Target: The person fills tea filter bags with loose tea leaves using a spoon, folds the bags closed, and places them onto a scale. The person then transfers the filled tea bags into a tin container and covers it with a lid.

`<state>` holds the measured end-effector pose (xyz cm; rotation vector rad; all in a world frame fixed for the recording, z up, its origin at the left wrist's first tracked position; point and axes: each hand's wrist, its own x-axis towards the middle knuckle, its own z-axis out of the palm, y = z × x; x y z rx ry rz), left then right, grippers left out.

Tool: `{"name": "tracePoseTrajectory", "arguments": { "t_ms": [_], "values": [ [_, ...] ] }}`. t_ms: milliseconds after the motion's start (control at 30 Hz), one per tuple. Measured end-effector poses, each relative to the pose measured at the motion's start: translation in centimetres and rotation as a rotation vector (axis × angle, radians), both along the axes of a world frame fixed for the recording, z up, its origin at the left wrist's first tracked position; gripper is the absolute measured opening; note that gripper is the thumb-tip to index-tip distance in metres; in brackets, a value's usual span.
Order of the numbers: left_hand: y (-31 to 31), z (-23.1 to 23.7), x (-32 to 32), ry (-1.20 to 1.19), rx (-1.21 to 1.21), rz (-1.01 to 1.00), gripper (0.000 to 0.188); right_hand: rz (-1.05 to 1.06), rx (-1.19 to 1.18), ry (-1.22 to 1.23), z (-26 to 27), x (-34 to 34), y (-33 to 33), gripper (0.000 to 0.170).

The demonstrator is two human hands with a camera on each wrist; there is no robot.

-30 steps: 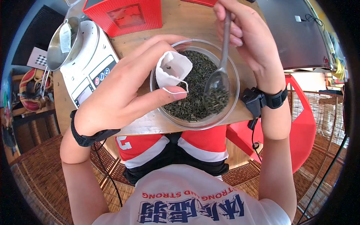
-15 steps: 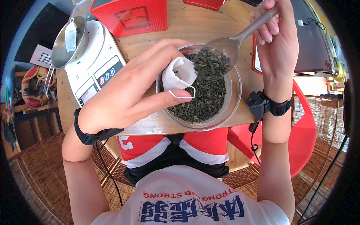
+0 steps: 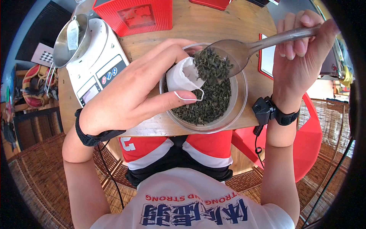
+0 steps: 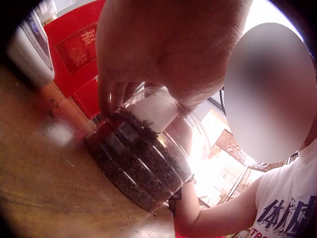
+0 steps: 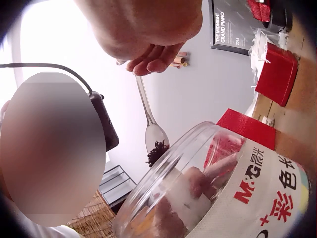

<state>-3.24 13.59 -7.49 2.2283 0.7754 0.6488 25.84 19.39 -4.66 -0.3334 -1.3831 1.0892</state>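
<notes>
My left hand (image 3: 131,89) holds an open white tea bag (image 3: 183,76) with a string loop, over a clear round tub (image 3: 244,95) of dark dried leaves (image 3: 204,108). My right hand (image 3: 301,49) grips a spoon (image 3: 244,51) by its handle. A heap of leaves lies in the spoon's bowl, right at the bag's mouth. In the left wrist view the left hand (image 4: 168,49) reaches over the tub (image 4: 143,168). From the right wrist the spoon (image 5: 146,104) shows below the right hand (image 5: 148,29), its tip just past the tub's rim.
A white scale (image 3: 95,57) stands at the left with a metal bowl (image 3: 61,53) on it, a white tea bag (image 3: 73,36) inside the bowl. Behind the tub is a red box (image 3: 135,17). A red-edged white item (image 3: 268,57) lies at the right.
The spoon has risen out of the tub with leaves in its bowl and come to the bag's mouth. The right hand has moved to the right, and the handle now lies flatter.
</notes>
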Motion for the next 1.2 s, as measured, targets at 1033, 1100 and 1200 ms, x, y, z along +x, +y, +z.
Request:
{"name": "tracePoseTrajectory", "arguments": {
  "t_ms": [1033, 1100, 1200],
  "values": [
    [-0.4, 0.4, 0.0, 0.048, 0.028, 0.048, 0.054, -0.130, 0.039, -0.023, 0.2, 0.2, 0.0, 0.057],
    [-0.5, 0.4, 0.1, 0.013, 0.025, 0.072, 0.051, -0.254, -0.050, -0.032, 0.0, -0.7, -0.5, 0.053],
    [-0.5, 0.5, 0.1, 0.032, -0.074, 0.073, 0.050, -0.559, -0.127, -0.079, 0.5, -2.9, -0.1, 0.051]
  ]
}}
